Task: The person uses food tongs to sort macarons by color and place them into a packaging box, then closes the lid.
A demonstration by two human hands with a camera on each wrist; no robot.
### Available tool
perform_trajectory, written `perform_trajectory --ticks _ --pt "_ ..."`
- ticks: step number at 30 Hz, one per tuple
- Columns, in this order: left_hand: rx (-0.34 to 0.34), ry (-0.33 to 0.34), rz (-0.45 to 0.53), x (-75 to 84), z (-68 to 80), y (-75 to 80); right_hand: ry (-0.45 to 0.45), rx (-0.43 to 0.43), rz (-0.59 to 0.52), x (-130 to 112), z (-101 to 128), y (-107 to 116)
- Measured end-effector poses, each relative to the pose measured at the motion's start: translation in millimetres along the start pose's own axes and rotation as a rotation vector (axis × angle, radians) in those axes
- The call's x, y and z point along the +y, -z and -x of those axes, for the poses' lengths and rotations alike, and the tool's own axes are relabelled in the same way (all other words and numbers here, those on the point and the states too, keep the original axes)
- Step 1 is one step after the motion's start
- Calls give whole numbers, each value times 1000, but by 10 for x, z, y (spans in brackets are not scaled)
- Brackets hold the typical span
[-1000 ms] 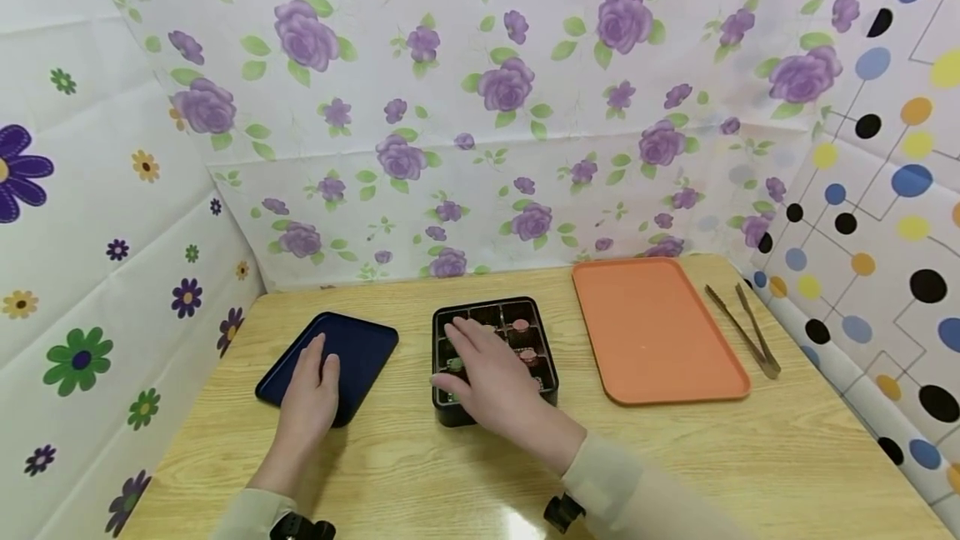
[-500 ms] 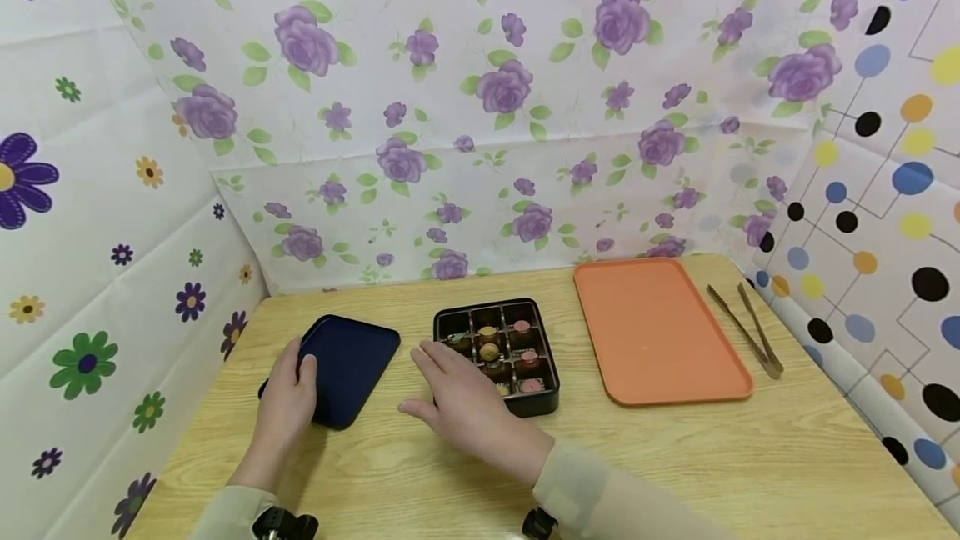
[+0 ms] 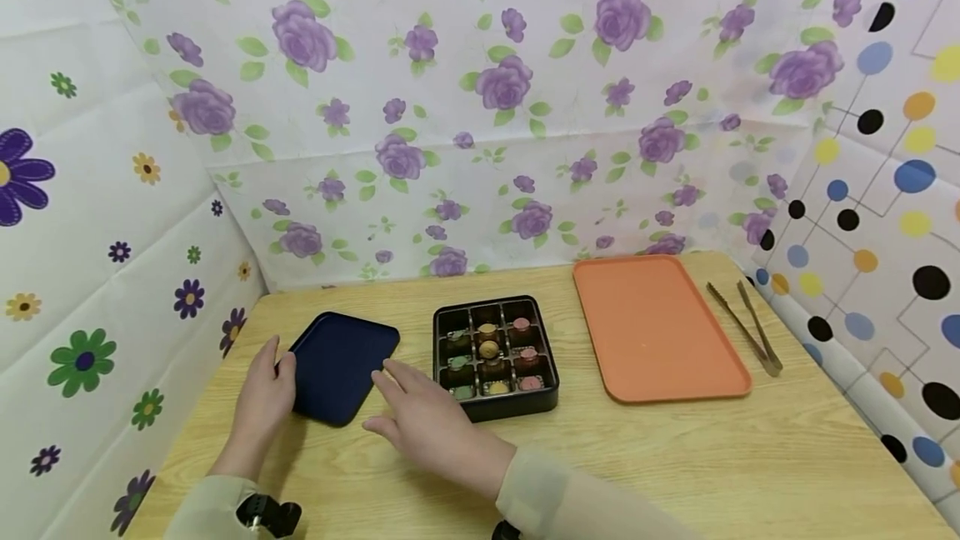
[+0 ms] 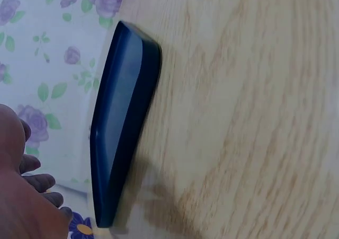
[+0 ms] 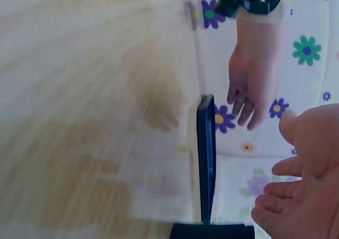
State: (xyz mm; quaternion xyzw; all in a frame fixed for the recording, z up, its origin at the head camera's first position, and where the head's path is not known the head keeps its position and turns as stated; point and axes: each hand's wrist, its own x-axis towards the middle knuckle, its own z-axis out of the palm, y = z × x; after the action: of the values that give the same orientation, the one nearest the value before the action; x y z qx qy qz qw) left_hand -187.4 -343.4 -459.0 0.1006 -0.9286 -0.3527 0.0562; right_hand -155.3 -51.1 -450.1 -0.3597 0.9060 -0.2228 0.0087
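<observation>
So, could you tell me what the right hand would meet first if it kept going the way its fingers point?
Probably the dark blue lid: the right hand points left and away toward its near right edge, though depth is hard to judge.

Your right hand [image 3: 427, 427] hides the near left corner of the compartment box [image 3: 495, 357]; its small sweets are too small to identify.

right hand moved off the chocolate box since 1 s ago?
Yes. The right hand has slid left off the black compartment box; it is now open between the box and the dark blue lid.
</observation>
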Motion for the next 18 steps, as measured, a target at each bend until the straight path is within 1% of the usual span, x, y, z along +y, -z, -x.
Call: perform_trajectory --ticks 3,6,13,18 --pt "-18 18 -3 -24 -15 20 2 -11 2 -66 -14 -66" --pt "-30 34 4 -39 -40 18 -19 -37 0 -101 -38 -123" --pt "-54 51 -2 -98 -83 57 -59 -107 -50 -147 -108 -212" --pt "-59 54 -6 -142 -125 96 -63 -118 -44 -177 -163 -264"
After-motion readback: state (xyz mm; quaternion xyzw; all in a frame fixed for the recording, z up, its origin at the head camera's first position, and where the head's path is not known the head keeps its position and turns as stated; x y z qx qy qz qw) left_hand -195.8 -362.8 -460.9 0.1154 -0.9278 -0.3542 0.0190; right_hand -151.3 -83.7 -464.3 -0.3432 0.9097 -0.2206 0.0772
